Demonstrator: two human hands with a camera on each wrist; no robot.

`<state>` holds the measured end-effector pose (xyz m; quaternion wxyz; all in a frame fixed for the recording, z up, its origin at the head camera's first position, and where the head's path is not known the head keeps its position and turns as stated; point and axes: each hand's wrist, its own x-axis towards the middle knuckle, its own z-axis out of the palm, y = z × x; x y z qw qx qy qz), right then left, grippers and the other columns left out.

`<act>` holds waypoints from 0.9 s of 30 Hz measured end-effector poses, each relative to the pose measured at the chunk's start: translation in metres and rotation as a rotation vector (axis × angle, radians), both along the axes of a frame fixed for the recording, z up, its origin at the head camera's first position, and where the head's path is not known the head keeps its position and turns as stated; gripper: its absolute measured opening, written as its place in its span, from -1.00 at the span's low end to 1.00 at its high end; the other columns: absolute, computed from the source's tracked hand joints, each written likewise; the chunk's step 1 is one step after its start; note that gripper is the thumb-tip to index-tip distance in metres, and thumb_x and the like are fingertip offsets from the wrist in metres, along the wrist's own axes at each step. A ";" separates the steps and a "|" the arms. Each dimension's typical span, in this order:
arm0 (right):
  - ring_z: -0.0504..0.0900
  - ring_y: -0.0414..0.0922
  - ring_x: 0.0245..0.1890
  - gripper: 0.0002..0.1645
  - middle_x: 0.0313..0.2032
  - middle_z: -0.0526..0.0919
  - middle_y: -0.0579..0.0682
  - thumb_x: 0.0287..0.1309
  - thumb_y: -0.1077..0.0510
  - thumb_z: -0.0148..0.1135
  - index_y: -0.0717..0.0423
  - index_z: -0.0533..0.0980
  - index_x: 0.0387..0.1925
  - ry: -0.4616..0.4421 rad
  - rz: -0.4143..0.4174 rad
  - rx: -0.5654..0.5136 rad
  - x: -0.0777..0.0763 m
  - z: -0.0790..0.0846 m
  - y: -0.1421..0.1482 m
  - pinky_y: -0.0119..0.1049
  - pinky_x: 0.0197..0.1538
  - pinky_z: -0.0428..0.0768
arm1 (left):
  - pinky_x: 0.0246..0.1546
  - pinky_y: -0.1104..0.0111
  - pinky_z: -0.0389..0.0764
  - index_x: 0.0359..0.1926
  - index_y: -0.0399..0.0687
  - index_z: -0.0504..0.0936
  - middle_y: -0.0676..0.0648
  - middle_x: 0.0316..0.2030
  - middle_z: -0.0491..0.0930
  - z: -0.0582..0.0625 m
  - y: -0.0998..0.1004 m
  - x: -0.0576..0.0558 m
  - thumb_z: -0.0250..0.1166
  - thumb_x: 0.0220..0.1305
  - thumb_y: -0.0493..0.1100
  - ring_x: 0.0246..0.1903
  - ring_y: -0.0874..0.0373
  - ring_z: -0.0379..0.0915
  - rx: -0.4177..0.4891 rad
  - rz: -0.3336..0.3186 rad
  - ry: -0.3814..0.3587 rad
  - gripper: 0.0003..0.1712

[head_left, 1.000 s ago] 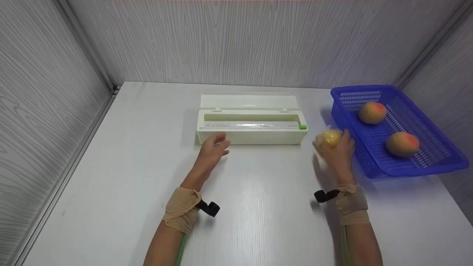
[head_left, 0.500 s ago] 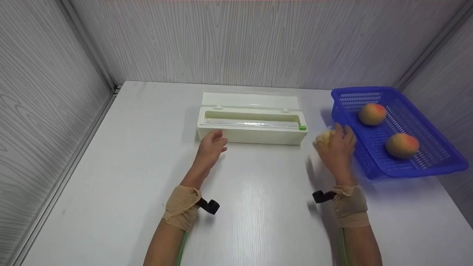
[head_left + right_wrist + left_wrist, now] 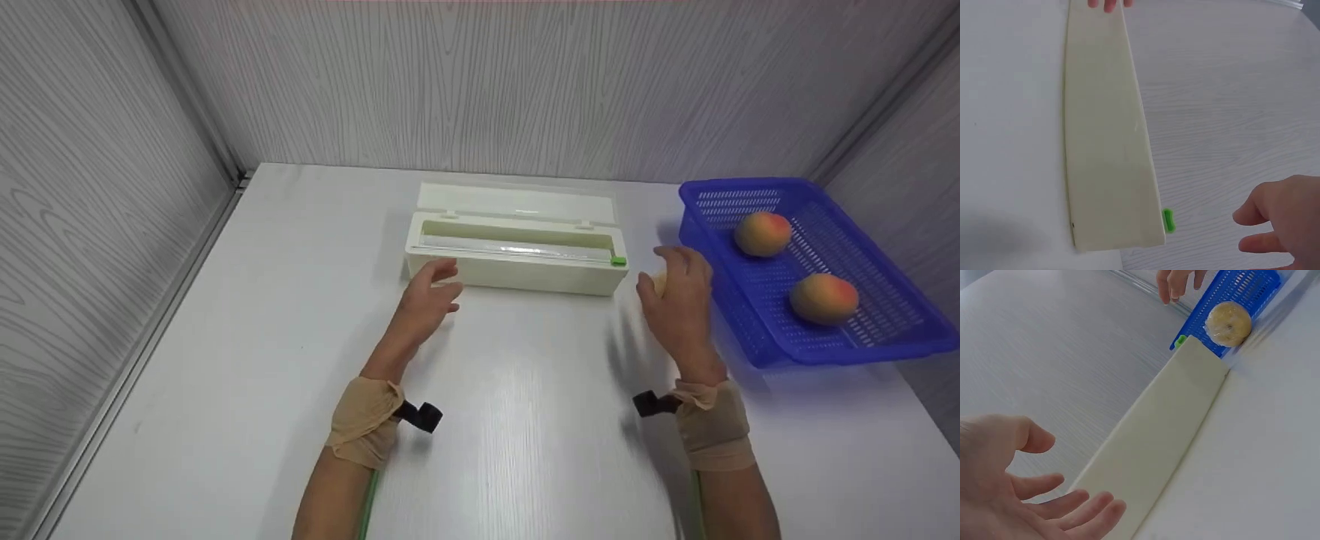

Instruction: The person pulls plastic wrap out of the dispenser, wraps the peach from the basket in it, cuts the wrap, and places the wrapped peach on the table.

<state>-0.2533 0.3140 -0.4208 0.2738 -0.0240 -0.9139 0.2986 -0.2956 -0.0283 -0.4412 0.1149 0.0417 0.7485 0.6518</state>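
A yellow round fruit (image 3: 1229, 324) wrapped in clear film sits on the table between the cling film dispenser (image 3: 517, 274) and the blue basket (image 3: 750, 330). My right hand (image 3: 681, 307) is raised over this fruit, fingers spread and bent, hiding most of it in the head view. The left wrist view shows a gap between those fingers and the fruit. At the dispenser's front left, my left hand (image 3: 429, 301) hovers with relaxed fingers and holds nothing. The dispenser's lid is up, a film roll (image 3: 517, 248) lies inside, and a green slider (image 3: 619, 261) is at its right end.
Two peach-like fruits with red blush, one farther back (image 3: 763, 234) and one nearer (image 3: 823, 298), lie in the basket on the right. Grey wood-grain panels (image 3: 480, 82) stand behind the table and at both sides.
My right hand has let go of the wrapped fruit and lifted, its fingers coming off it. The left hand has stayed nearly still. The view has shifted slightly.
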 end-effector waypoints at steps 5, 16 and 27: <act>0.50 0.28 0.03 -0.73 -0.03 0.55 0.33 0.19 0.30 0.24 0.33 0.58 -0.07 0.066 0.112 0.087 -0.006 0.000 -0.015 0.18 0.13 0.40 | 0.10 0.18 0.60 0.32 -0.12 0.39 -0.19 0.24 0.43 0.007 -0.020 -0.004 0.13 0.42 -0.14 0.16 -0.01 0.50 -0.043 0.009 0.120 -0.51; 0.56 0.23 -0.29 -0.92 -0.29 0.61 0.23 0.22 0.33 0.23 0.29 0.59 -0.26 0.047 0.376 0.475 -0.050 0.008 -0.035 0.10 -0.24 0.54 | 0.02 0.15 0.59 0.09 -0.25 0.56 -0.22 -0.01 0.58 0.038 -0.046 -0.047 0.03 0.42 -0.33 0.03 -0.07 0.54 -0.693 -0.069 0.507 -0.69; 0.68 0.24 -0.31 -0.86 -0.34 0.69 0.23 0.23 0.21 0.30 0.26 0.64 -0.33 -0.299 0.415 0.724 -0.079 0.032 -0.039 0.18 -0.29 0.62 | -0.18 0.15 0.68 -0.05 -0.27 0.62 -0.25 -0.10 0.65 0.050 -0.020 -0.072 0.16 0.37 -0.40 -0.14 -0.14 0.62 -1.118 -0.236 0.814 -0.80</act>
